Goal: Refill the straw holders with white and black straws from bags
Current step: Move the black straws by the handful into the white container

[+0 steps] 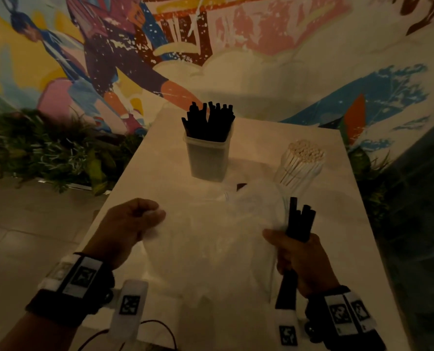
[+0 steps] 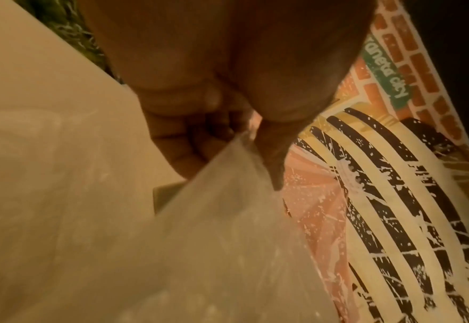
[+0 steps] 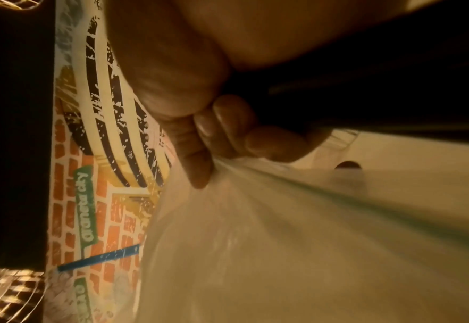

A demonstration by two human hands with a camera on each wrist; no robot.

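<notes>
A clear plastic bag (image 1: 211, 239) is stretched over the white table (image 1: 337, 249) between both hands. My left hand (image 1: 135, 221) pinches its left edge; the left wrist view shows the curled fingers (image 2: 189, 139) on the plastic (image 2: 200, 240). My right hand (image 1: 294, 252) grips a bundle of black straws (image 1: 299, 221) upright and also pinches the bag's right edge (image 3: 255, 207). A clear square holder (image 1: 207, 155) with many black straws (image 1: 208, 120) stands at the table's far middle. A bundle of white straws (image 1: 302, 160) leans at the far right.
The table ends near a painted mural wall (image 1: 261, 46). Green plants (image 1: 46, 148) line the floor to the left. A small dark object (image 1: 241, 186) lies behind the bag. A thin cable (image 1: 155, 325) hangs at the table's near edge.
</notes>
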